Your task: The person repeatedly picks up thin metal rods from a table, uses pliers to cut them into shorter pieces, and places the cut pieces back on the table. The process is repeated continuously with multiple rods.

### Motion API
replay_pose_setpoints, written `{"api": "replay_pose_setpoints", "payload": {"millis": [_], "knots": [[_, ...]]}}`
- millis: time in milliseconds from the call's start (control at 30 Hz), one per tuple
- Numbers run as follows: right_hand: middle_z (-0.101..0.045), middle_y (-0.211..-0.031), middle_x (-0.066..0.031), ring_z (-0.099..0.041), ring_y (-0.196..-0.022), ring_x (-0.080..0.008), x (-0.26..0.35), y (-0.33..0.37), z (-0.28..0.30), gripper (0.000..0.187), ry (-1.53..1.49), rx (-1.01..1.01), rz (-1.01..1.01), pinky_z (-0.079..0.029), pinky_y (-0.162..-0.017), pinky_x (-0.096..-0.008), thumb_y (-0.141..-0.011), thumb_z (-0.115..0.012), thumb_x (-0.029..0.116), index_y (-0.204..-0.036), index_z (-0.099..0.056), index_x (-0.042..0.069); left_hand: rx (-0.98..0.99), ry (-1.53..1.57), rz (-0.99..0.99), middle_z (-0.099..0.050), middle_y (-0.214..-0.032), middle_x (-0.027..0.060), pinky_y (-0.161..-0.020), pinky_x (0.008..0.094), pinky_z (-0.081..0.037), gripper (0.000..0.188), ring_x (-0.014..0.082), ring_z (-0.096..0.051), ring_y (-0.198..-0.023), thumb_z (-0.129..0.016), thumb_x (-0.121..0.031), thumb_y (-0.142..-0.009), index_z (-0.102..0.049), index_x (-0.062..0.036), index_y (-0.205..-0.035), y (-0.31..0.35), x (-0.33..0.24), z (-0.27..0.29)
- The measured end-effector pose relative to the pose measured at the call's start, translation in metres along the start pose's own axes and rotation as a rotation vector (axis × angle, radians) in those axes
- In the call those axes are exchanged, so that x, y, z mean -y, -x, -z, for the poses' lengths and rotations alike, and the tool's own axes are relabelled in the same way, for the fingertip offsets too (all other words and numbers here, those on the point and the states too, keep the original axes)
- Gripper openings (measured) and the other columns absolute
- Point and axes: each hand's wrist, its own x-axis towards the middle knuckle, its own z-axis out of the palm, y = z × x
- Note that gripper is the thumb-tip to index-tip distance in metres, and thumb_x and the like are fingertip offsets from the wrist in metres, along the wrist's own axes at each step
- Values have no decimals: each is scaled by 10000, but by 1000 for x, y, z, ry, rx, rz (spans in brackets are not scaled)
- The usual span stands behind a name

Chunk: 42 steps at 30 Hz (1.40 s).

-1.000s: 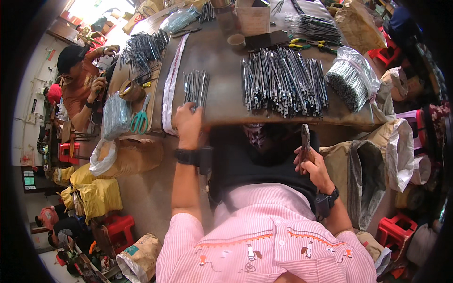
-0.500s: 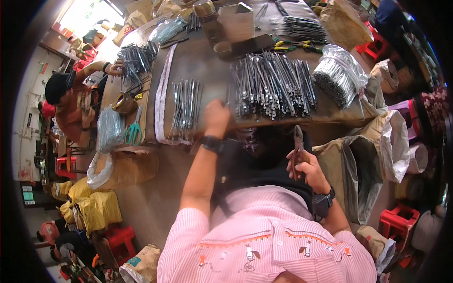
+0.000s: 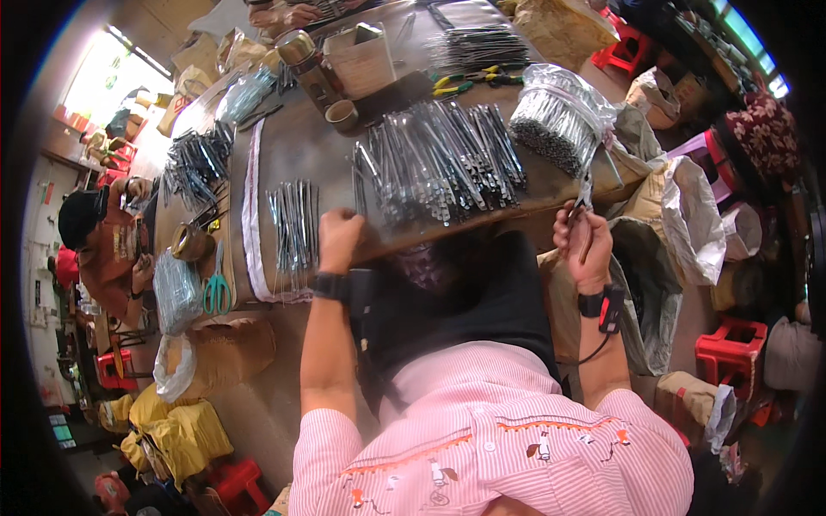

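l hand (image 3: 341, 234) curled, can't tell if holding, nr metal strips (image 3: 294, 222), r hand (image 3: 587, 248) gripping pliers (image 3: 584, 194)

Flask (image 3: 307, 69), scissors (image 3: 217, 292) and red stool (image 3: 730, 351)
The flask stands just beside a cup (image 3: 342, 118); the teal-handled scissors lie near a tape roll (image 3: 198, 248); the stool is at lower right.

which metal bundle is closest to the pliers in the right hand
The thick silvery bundle in clear plastic, just beyond the pliers in the right hand; the other metal piles lie farther left.
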Motion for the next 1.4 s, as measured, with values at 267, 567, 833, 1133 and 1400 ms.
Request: {"api": "replay_pose_setpoints", "payload": {"millis": [267, 567, 833, 1133, 1400], "knots": [[-614, -829, -96, -587, -747, -215, 42, -39, 44, 150, 73, -201, 181, -500, -684, -374, -809, -543, 81, -944, -591, 36, 254, 962, 383, -626, -962, 64, -572, 147, -496, 176, 149, -635, -802, -610, -56, -895, -588, -4, -1062, 42, 19, 37], [-604, -662, -71, -568, -524, -183, 63, -104, 51, 118, 566, -514, 371, -452, -482, -308, -743, -718, 32, -769, -604, 17, 380, 1265, 389, -612, -885, 118, -584, 141, -560, 215, 163, -634, -766, -564, -14, -920, -577, 42, -1126, 85, 10, 23], [-610, -700, -80, -588, -577, -188, 71, -97, 52, 82, 595, -537, 297, -505, -544, -331, -799, -684, 19, -816, -608, -8, 379, 1278, 337, -610, -925, 123, -596, 154, -567, 220, 165, -633, -776, -561, 2, -914, -571, 35, -1132, 112, 13, 29], [-571, -813, -66, -589, -711, -170, 78, -56, 47, 107, -134, 44, -87, -533, -709, -335, -921, -580, 68, -996, -560, -6, 407, 1190, 248, -634, -902, 78, -603, 190, -545, 256, 170, -642, -762, -647, 28, -836, -604, -13, -1085, 132, 7, 43], [-601, -772, -86, -600, -711, -182, 87, -95, 42, 99, -157, -20, -25, -536, -715, -343, -907, -586, 86, -869, -591, -5, 432, 1102, 262, -672, -967, 123, -634, 213, -561, 272, 224, -689, -830, -626, 23, -839, -608, -13, -1108, 135, -19, 22]]}}
